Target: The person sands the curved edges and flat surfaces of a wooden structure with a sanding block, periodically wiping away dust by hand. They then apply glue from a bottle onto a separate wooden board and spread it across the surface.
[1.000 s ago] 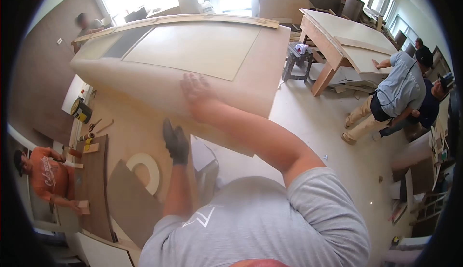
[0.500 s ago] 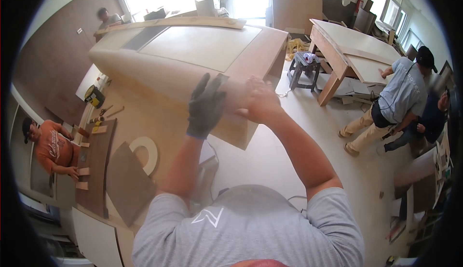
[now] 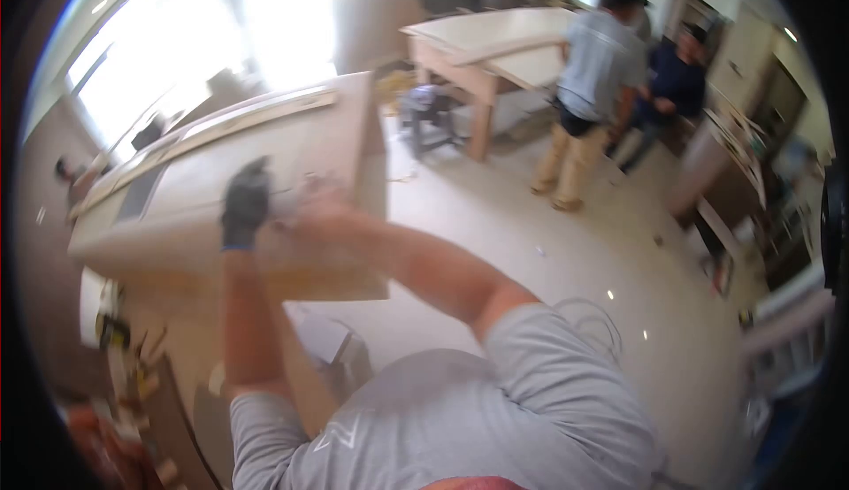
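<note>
My left hand [image 3: 245,204], in a dark grey work glove, is raised over the near side of a large pale wooden panel structure [image 3: 190,247]. Motion blur hides how its fingers are set. Beside it, my bare right hand [image 3: 311,202] reaches across from the right, low over the same surface, and is badly smeared. Whether anything is between the two hands cannot be made out. A long wooden strip [image 3: 212,141] lies along the far part of the structure, near a dark grey rectangle [image 3: 141,191] on its top.
At the back stands another wooden table [image 3: 482,92] with a small stool [image 3: 432,118] beside it. A person in grey [image 3: 597,65] and a person in dark blue [image 3: 676,79] are near it. Boards [image 3: 716,172] lean at right; a person in orange [image 3: 110,446] is at lower left.
My view has swung to the right, so the structure and both hands appear further left. The person in grey now stands more upright beside the back table.
</note>
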Available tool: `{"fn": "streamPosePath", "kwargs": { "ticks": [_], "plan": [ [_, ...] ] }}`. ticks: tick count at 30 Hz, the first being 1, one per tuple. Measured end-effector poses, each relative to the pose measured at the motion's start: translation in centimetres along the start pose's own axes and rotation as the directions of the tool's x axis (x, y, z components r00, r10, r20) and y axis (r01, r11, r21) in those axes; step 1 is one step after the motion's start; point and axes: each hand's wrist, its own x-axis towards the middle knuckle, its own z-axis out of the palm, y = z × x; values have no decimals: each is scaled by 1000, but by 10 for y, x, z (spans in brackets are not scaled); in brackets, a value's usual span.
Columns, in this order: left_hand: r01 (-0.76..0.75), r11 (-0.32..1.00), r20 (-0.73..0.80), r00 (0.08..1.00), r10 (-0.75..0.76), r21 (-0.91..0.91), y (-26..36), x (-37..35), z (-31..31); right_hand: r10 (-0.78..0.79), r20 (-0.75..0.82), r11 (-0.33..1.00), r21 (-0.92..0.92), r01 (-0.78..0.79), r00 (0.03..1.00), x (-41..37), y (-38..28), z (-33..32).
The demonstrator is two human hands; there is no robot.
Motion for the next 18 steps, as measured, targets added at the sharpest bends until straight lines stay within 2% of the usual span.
{"fn": "streamPosePath", "kwargs": {
  "ticks": [1,3,4,6,9,12,15,18],
  "plan": [
    [556,767,195,831,-521,-320,30,18,-19,78,-30,995,-62,-79,997,14,-12,16],
    [560,800,72,826,-559,-217,-11,10,17,0,-194,997,-81,-16,981,48,-4,60],
    [542,805,37,834,-551,-239,-6,8,23,-27,-245,995,-103,1,969,50,0,69],
    [510,817,-55,839,-542,-271,-1,3,20,-18,-236,986,-165,-22,972,56,1,78],
    [501,851,-58,856,-514,-158,23,3,4,-133,-306,980,-183,79,943,45,19,95],
    [481,849,-90,856,-508,-220,9,2,16,-74,-218,987,-154,40,973,41,15,54],
    [485,829,-81,848,-524,-278,26,2,5,59,-252,996,-51,-75,966,63,10,49],
    [459,816,-108,846,-522,-352,25,-2,9,-59,-176,970,-243,15,983,13,2,54]
  ]
}}
